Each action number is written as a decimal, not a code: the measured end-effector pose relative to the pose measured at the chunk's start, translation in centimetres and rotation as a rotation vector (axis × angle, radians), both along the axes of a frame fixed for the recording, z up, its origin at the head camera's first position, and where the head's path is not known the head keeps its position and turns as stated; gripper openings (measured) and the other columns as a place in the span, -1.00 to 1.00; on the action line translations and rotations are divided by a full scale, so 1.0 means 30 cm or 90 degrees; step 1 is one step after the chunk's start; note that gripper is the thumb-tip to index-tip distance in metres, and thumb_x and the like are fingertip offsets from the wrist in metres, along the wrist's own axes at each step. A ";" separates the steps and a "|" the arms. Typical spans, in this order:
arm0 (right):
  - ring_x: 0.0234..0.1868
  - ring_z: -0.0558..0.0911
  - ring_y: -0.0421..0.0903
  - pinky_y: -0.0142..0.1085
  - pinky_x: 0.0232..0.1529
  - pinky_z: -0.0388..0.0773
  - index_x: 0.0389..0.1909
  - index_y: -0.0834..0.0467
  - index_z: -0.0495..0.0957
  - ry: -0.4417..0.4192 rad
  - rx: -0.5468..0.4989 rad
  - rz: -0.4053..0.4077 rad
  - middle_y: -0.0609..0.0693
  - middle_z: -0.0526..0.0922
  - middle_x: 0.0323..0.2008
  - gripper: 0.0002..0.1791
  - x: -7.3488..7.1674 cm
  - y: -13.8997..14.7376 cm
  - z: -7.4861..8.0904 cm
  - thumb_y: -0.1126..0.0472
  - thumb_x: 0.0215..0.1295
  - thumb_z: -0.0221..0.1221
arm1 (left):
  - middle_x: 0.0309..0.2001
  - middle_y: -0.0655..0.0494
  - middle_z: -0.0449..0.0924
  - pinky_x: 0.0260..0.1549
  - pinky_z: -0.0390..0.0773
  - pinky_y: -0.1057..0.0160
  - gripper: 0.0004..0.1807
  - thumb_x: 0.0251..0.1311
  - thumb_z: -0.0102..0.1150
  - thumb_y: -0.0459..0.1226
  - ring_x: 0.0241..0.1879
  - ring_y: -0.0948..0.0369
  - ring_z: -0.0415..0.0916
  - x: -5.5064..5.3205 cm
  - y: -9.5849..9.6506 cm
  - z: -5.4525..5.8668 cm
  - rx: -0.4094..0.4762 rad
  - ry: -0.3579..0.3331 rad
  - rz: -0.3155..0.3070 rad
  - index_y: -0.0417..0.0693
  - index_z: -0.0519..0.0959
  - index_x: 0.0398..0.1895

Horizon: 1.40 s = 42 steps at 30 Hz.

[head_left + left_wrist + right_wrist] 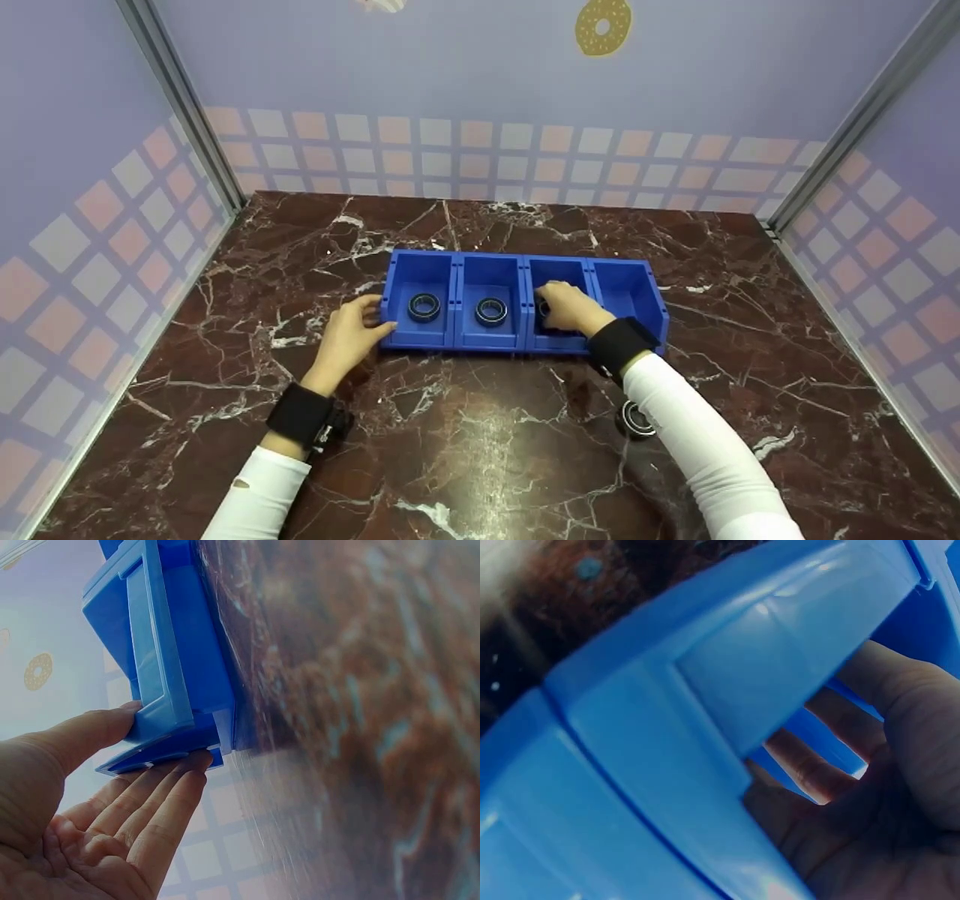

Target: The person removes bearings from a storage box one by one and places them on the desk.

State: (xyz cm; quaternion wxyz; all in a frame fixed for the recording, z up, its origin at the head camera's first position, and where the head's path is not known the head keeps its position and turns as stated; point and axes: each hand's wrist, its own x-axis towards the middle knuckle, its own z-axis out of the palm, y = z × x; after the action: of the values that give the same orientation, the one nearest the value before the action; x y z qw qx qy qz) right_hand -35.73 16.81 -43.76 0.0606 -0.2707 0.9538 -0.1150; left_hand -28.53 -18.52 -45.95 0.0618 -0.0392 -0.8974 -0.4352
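Head view: ball bearing (544, 308) down in third blue bin from left (556, 271), beneath right hand (570, 307), pinch impossible to tell; left hand (346, 331) gripping leftmost bin (422, 271). Likely dense, rigid, slick; best taken by outer rim.
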 end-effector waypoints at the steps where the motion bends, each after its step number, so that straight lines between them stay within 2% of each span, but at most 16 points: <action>1: -0.22 0.59 0.23 0.14 -0.18 0.61 -0.42 0.29 0.50 0.001 -0.001 0.000 0.16 0.53 -0.36 -0.83 -0.002 0.000 -0.001 0.47 -0.04 0.29 | 0.09 -0.45 0.62 0.06 0.66 -0.10 -0.45 0.26 0.41 -0.40 0.02 -0.23 0.68 -0.001 0.000 -0.001 0.001 0.001 0.000 -0.48 0.50 0.26; 11: -0.27 0.57 0.19 0.15 -0.20 0.61 -0.47 0.25 0.46 0.000 0.001 -0.003 0.17 0.52 -0.38 -0.84 -0.002 -0.004 -0.003 0.47 -0.03 0.26 | 0.08 -0.46 0.62 0.06 0.66 -0.09 -0.46 0.26 0.40 -0.41 0.03 -0.23 0.67 -0.003 -0.002 -0.002 0.009 -0.004 0.000 -0.49 0.50 0.26; 23: -0.21 0.60 0.24 0.16 -0.15 0.62 -0.43 0.26 0.51 -0.004 0.001 -0.006 0.20 0.57 -0.31 -0.83 0.004 -0.006 -0.001 0.46 -0.05 0.28 | 0.08 -0.46 0.62 0.06 0.66 -0.09 -0.46 0.25 0.40 -0.41 0.02 -0.24 0.68 -0.001 -0.002 -0.003 0.011 -0.002 0.000 -0.51 0.50 0.25; 33: -0.23 0.61 0.25 0.16 -0.18 0.62 -0.49 0.25 0.48 0.011 -0.011 0.012 0.20 0.55 -0.37 -0.83 -0.003 0.000 -0.001 0.44 -0.07 0.30 | 0.10 -0.44 0.62 0.07 0.65 -0.10 -0.44 0.26 0.40 -0.40 0.04 -0.23 0.67 0.003 0.000 0.004 0.010 -0.009 -0.005 -0.47 0.49 0.28; 35: -0.27 0.60 0.22 0.15 -0.23 0.62 -0.50 0.21 0.47 0.023 -0.021 0.023 0.17 0.54 -0.39 -0.82 -0.018 0.009 -0.017 0.43 -0.09 0.29 | 0.10 -0.44 0.62 0.07 0.65 -0.11 -0.45 0.26 0.40 -0.39 0.04 -0.23 0.67 0.002 0.000 0.004 0.007 -0.007 -0.004 -0.47 0.50 0.27; 40: -0.27 0.59 0.21 0.14 -0.23 0.62 -0.50 0.20 0.46 0.017 -0.020 0.024 0.15 0.53 -0.38 -0.80 -0.019 0.011 -0.018 0.43 -0.09 0.31 | 0.08 -0.45 0.62 0.06 0.66 -0.11 -0.46 0.26 0.40 -0.41 0.03 -0.24 0.67 -0.001 -0.001 0.000 0.007 -0.001 -0.005 -0.49 0.51 0.26; 42: -0.24 0.60 0.22 0.15 -0.19 0.62 -0.49 0.23 0.48 0.004 -0.014 0.014 0.17 0.54 -0.37 -0.81 -0.008 0.004 -0.003 0.45 -0.07 0.31 | 0.08 -0.44 0.63 0.06 0.66 -0.10 -0.46 0.25 0.41 -0.41 0.02 -0.23 0.68 0.000 -0.002 0.000 0.008 0.000 -0.003 -0.49 0.51 0.25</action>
State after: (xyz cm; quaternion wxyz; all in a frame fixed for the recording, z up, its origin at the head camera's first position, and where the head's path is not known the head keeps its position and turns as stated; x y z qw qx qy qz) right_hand -35.96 16.92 -43.85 0.0556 -0.2824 0.9496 -0.1239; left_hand -28.53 -18.57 -45.95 0.0608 -0.0410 -0.8946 -0.4408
